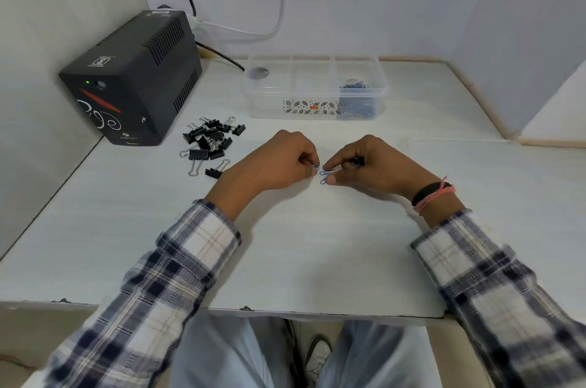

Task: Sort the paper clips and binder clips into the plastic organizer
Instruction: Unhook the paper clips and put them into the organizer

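Blue paper clips (pixel 324 176) lie at the centre of the frame on the pale table (pixel 317 245), between my two hands. My left hand (pixel 279 159) is curled, its thumb and forefinger pinching a small blue clip at its fingertips. My right hand (pixel 374 162) is also curled; its forefinger and thumb press down on the loose clips, and something small and dark, which may be more clips, sits bunched under its fingers, though I cannot tell exactly what.

I judge the step in hand to be gathering the last loose paper clips. The next move, as I see it, calls for lifting them cleanly off the flat surface and carrying them to the clear plastic organizer (pixel 317 88) in the upper centre of the frame, whose right compartment already holds a heap of blue clips. Its middle compartment looks bare, and a round grey mark shows at its left one.

The upper clip's long axis runs roughly left to right across the frame; the lower one slants, its rounded end pointing to the lower left. They are thin and flat, so a fingertip pinch seems needed.

Black binder clips (pixel 211 143) sit in a loose pile at centre left, beside a black power unit (pixel 133 77), not yet sorted.
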